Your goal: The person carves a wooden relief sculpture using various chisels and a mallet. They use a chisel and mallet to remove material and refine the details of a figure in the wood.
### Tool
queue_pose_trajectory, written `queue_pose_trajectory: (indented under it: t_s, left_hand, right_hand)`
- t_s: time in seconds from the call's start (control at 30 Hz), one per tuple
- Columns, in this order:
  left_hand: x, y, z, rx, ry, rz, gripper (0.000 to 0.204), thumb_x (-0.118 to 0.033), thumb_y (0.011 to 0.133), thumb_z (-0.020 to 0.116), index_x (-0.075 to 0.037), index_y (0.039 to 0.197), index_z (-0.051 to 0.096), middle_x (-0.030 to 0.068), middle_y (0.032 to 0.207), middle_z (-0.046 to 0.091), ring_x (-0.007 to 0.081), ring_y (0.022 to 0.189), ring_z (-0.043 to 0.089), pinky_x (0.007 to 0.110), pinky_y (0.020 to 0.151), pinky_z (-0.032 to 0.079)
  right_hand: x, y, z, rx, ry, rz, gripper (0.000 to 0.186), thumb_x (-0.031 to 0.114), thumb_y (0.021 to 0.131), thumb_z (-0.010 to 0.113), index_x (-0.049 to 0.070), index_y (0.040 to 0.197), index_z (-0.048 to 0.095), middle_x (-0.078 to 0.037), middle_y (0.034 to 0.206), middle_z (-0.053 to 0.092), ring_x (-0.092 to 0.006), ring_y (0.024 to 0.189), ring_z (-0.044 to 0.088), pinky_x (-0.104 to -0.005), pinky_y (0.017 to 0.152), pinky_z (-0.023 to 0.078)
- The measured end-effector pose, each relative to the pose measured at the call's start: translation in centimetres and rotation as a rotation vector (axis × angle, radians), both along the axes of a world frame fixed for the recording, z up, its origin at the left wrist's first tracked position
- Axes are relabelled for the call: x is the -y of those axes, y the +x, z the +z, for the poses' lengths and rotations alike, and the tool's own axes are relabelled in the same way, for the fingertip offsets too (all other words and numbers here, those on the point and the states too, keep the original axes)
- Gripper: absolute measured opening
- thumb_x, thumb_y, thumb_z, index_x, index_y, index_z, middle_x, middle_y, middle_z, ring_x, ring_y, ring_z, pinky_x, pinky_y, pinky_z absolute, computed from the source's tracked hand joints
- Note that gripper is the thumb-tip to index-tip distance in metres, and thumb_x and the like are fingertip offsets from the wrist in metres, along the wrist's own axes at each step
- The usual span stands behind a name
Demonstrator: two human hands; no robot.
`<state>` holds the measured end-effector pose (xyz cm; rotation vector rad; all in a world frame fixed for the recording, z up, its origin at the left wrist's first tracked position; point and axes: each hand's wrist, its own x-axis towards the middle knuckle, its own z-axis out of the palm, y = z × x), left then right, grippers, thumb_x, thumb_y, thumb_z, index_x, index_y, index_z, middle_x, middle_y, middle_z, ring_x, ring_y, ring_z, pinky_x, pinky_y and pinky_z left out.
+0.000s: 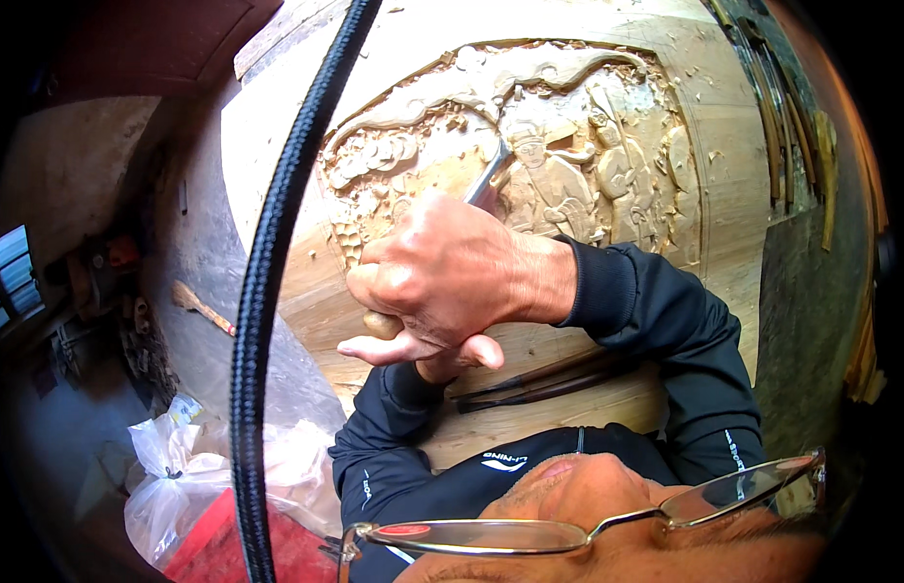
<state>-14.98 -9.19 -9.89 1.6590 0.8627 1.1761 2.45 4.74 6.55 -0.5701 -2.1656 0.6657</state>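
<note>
My right hand (442, 267) is closed around a carving chisel, its back turned up. The chisel's metal blade (489, 178) points up and away over the carving, and the rounded end of its wooden handle (382, 324) shows by my right thumb. Beneath it is my left hand (460, 360), mostly covered; one digit sticks out to the right, and its grip is hidden. Under the blade lies a pale wooden relief panel (724, 165) with carved robed figures (554, 185) and a winding branch-like band (510, 78) along the far edge. Chips are scattered over it.
Dark slender tools (539, 384) lie on the panel near my body. Several long-handled tools (782, 117) rest at the far right. A wooden-handled brush (204, 306) lies at left, above clear plastic bags (180, 466) and a red item (228, 544). A black braided cable (277, 233) crosses the view.
</note>
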Motion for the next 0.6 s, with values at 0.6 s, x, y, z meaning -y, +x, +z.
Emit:
queue_pose_trajectory:
  t_s: [0.6]
  left_hand:
    - [-1.5, 0.8, 3.4, -0.066, -0.074, 0.041, 0.122, -0.071, 0.070, 0.084, 0.001, 0.158, 0.040, 0.0072, 0.149, 0.056, 0.0184, 0.139, 0.055, 0.041, 0.116, 0.050]
  right_hand:
    - [-1.2, 0.1, -0.2, -0.016, 0.046, 0.011, 0.052, 0.052, 0.089, 0.077, 0.011, 0.064, 0.057, -0.007, 0.060, 0.059, -0.0281, 0.053, 0.066, -0.0401, 0.049, 0.051]
